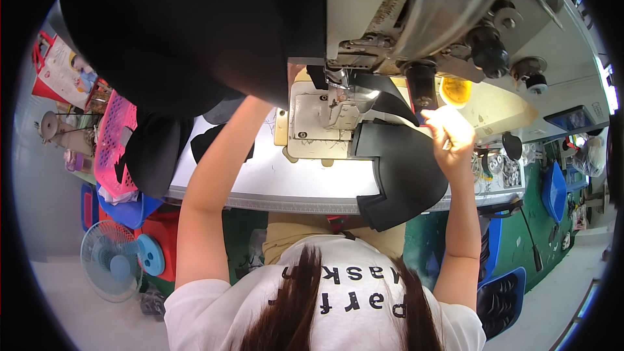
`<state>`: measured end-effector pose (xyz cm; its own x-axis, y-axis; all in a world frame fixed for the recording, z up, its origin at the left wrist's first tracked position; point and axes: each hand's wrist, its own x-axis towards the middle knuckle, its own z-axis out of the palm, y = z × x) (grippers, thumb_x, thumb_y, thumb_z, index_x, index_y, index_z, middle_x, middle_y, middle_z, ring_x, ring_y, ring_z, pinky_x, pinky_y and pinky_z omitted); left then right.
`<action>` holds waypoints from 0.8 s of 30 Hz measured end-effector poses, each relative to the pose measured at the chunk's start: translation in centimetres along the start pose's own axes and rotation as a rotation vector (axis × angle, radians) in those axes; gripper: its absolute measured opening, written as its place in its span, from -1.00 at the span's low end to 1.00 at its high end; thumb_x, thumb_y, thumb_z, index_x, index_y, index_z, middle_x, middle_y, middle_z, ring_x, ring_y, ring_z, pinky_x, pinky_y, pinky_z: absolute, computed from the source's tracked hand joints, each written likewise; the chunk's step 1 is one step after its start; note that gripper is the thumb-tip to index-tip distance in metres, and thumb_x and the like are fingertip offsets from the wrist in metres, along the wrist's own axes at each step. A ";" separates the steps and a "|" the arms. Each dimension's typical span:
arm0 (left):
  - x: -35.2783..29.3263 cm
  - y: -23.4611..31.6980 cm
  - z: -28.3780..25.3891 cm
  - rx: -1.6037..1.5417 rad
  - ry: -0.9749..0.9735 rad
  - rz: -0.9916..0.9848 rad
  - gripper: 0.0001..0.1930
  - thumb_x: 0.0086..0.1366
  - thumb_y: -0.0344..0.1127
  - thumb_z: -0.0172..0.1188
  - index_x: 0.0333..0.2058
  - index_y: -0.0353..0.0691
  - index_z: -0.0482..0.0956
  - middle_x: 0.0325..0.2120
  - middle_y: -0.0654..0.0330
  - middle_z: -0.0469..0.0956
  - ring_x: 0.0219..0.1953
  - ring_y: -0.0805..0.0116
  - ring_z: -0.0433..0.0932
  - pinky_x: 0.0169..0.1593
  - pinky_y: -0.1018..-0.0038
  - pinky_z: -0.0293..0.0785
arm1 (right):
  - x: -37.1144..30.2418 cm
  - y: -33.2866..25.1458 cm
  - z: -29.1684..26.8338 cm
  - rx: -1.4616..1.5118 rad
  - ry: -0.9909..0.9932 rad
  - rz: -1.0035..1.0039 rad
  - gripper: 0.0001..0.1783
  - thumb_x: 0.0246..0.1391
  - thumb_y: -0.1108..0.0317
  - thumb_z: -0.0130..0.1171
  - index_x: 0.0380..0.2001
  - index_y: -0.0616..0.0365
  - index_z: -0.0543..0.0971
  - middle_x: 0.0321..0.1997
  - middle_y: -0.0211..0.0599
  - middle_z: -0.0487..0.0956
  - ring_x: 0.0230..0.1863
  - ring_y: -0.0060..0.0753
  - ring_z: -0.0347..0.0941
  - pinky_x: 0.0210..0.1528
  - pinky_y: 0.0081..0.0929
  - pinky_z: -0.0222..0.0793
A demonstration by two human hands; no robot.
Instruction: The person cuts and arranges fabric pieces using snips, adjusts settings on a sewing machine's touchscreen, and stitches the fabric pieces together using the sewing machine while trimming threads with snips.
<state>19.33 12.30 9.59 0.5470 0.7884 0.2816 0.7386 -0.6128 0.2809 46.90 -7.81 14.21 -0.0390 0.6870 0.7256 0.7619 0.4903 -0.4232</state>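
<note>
A black fabric panel (409,172) at an industrial sewing machine (315,123) looks light, pliable, best held by its edges; right hand (450,133) curls closed, contents unclear; left hand (294,73), mostly hidden, cannot be read.

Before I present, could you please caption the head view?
Right hand beside a notched black piece at a sewing machine, left forearm extended.

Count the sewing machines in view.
1: the sewing machine stands on the white table, beside the right hand. The large dark shape at upper left may hide others.
</note>
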 end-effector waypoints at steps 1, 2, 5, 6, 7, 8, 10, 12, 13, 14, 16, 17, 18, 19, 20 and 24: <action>0.1 -0.6 -0.1 -0.021 -0.017 0.000 -0.69 0.28 -0.30 0.01 -0.05 -0.33 0.43 -0.03 0.07 0.44 -0.04 0.20 0.45 0.07 0.39 0.32 | -0.5 0.2 0.3 0.000 -0.054 0.024 -0.93 -0.09 0.50 0.21 -0.50 0.27 0.55 -0.57 -0.20 0.49 -0.57 -0.21 0.43 -0.49 -0.46 0.35; 0.3 -1.0 -0.1 -0.050 -0.030 -0.005 -0.68 0.28 -0.30 0.01 -0.04 -0.32 0.43 -0.03 0.08 0.44 -0.04 0.21 0.45 0.06 0.39 0.33 | -1.0 0.6 0.7 -0.015 -0.131 0.043 -0.95 -0.10 0.49 0.21 -0.52 0.24 0.55 -0.58 -0.21 0.48 -0.58 -0.21 0.44 -0.51 -0.43 0.35; 0.8 -1.0 -0.1 -0.381 0.014 -0.063 -0.66 0.26 -0.29 0.03 -0.03 -0.31 0.43 -0.04 0.10 0.46 -0.05 0.24 0.46 0.06 0.40 0.34 | -3.1 2.6 3.0 -0.034 -0.330 0.169 -0.97 -0.11 0.48 0.19 -0.51 0.17 0.55 -0.52 -0.27 0.50 -0.48 -0.15 0.49 -0.43 -0.36 0.40; 0.8 -1.0 -0.6 -0.545 0.034 -0.101 -0.66 0.26 -0.29 0.04 -0.02 -0.31 0.43 -0.05 0.11 0.46 -0.05 0.25 0.46 0.05 0.40 0.35 | -3.8 3.6 4.0 -0.037 -0.368 0.187 -0.94 -0.10 0.47 0.18 -0.48 0.18 0.55 -0.47 -0.28 0.50 -0.42 -0.15 0.49 -0.37 -0.35 0.41; 0.6 -1.2 -1.2 -0.718 0.051 -0.150 -0.65 0.25 -0.29 0.05 -0.02 -0.30 0.42 -0.05 0.12 0.47 -0.05 0.26 0.46 0.05 0.40 0.35 | -3.9 4.0 4.8 -0.019 -0.387 0.196 -0.90 -0.10 0.45 0.18 -0.43 0.19 0.55 -0.41 -0.26 0.50 -0.38 -0.13 0.49 -0.34 -0.33 0.41; 0.6 -1.5 -2.5 -0.896 0.073 -0.195 -0.65 0.25 -0.29 0.05 -0.01 -0.30 0.42 -0.05 0.12 0.47 -0.05 0.27 0.46 0.05 0.40 0.36 | -3.8 4.1 5.5 0.000 -0.404 0.199 -0.85 -0.10 0.44 0.18 -0.38 0.20 0.54 -0.35 -0.24 0.49 -0.34 -0.11 0.48 -0.31 -0.32 0.41; 0.0 -2.6 -6.0 -1.172 0.130 -0.241 -0.63 0.23 -0.29 0.07 0.00 -0.29 0.42 -0.06 0.14 0.48 -0.05 0.29 0.47 0.04 0.41 0.37 | -3.9 4.6 6.6 -0.017 -0.368 0.168 -0.80 -0.10 0.43 0.19 -0.33 0.20 0.53 -0.29 -0.21 0.48 -0.30 -0.08 0.47 -0.28 -0.30 0.40; -0.7 -4.0 -9.6 -1.323 0.196 -0.240 -0.62 0.22 -0.29 0.08 0.00 -0.28 0.42 -0.07 0.15 0.49 -0.05 0.32 0.47 0.04 0.41 0.38 | -4.4 5.3 7.2 -0.066 -0.387 0.156 -0.70 -0.10 0.40 0.19 -0.22 0.22 0.49 -0.19 -0.15 0.43 -0.23 0.00 0.44 -0.24 -0.26 0.38; -1.0 -5.0 -12.4 -1.355 0.241 -0.231 -0.61 0.22 -0.29 0.09 0.01 -0.28 0.42 -0.07 0.16 0.49 -0.05 0.33 0.47 0.03 0.41 0.38 | -4.8 5.7 7.6 -0.082 -0.391 0.143 -0.72 -0.09 0.41 0.19 -0.24 0.22 0.49 -0.22 -0.14 0.42 -0.24 -0.01 0.44 -0.24 -0.25 0.37; -1.5 -5.7 -14.7 -1.372 0.283 -0.217 -0.61 0.21 -0.29 0.10 0.01 -0.27 0.41 -0.08 0.17 0.50 -0.05 0.34 0.47 0.03 0.42 0.39 | -5.3 5.7 7.7 -0.115 -0.410 0.139 -0.74 -0.10 0.41 0.20 -0.28 0.23 0.50 -0.27 -0.14 0.41 -0.28 -0.01 0.44 -0.27 -0.25 0.37; -3.0 -6.5 -21.1 -1.354 0.376 -0.167 -0.59 0.20 -0.29 0.11 0.02 -0.26 0.41 -0.08 0.18 0.51 -0.05 0.36 0.48 0.03 0.42 0.40 | -6.1 5.3 7.8 -0.191 -0.346 0.072 -0.77 -0.12 0.42 0.23 -0.34 0.24 0.51 -0.34 -0.18 0.41 -0.38 -0.10 0.45 -0.37 -0.27 0.38; -4.1 -6.3 -24.6 -1.313 0.433 -0.145 -0.58 0.20 -0.28 0.12 0.03 -0.26 0.41 -0.09 0.19 0.51 -0.05 0.37 0.48 0.02 0.42 0.40 | -6.2 4.8 7.6 -0.187 -0.327 0.054 -0.77 -0.12 0.42 0.24 -0.34 0.23 0.51 -0.36 -0.20 0.41 -0.42 -0.14 0.46 -0.40 -0.30 0.38; -4.4 -4.6 -28.5 -1.225 0.476 -0.257 -0.55 0.20 -0.29 0.11 0.07 -0.27 0.37 -0.06 0.19 0.49 -0.05 0.36 0.48 0.05 0.40 0.39 | -6.4 4.6 7.4 -0.224 -0.320 0.037 -0.77 -0.13 0.43 0.24 -0.33 0.21 0.52 -0.37 -0.23 0.41 -0.40 -0.19 0.46 -0.41 -0.33 0.39; -5.6 -8.3 -32.7 -1.059 0.622 -0.095 -0.56 0.21 -0.27 0.11 0.05 -0.29 0.39 -0.08 0.19 0.50 -0.05 0.35 0.48 0.06 0.39 0.38 | -6.0 4.1 7.7 -0.241 -0.300 -0.019 -0.79 -0.13 0.45 0.23 -0.34 0.21 0.51 -0.39 -0.24 0.42 -0.41 -0.18 0.46 -0.41 -0.33 0.39; -5.5 -2.5 -35.2 -1.171 0.676 -0.176 -0.57 0.23 -0.27 0.08 0.05 -0.33 0.38 -0.05 0.17 0.49 -0.01 0.34 0.47 0.09 0.38 0.37 | -6.1 4.1 7.7 -0.288 -0.282 -0.023 -0.80 -0.13 0.47 0.23 -0.35 0.22 0.51 -0.40 -0.24 0.42 -0.41 -0.18 0.46 -0.41 -0.33 0.39; -5.4 -0.1 -44.5 -0.669 0.444 0.220 -0.67 0.26 -0.42 0.05 0.02 -0.27 0.43 0.00 0.07 0.44 0.08 0.25 0.39 0.19 0.39 0.24 | -6.0 4.0 7.9 -0.367 -0.264 -0.084 -0.79 -0.16 0.49 0.22 -0.35 0.21 0.50 -0.42 -0.26 0.42 -0.40 -0.22 0.46 -0.41 -0.33 0.40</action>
<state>-1.21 5.64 48.85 0.3422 0.6378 0.6900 0.1661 -0.7638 0.6237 45.10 -5.75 3.89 -0.2374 0.7895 0.5660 0.9259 0.3601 -0.1140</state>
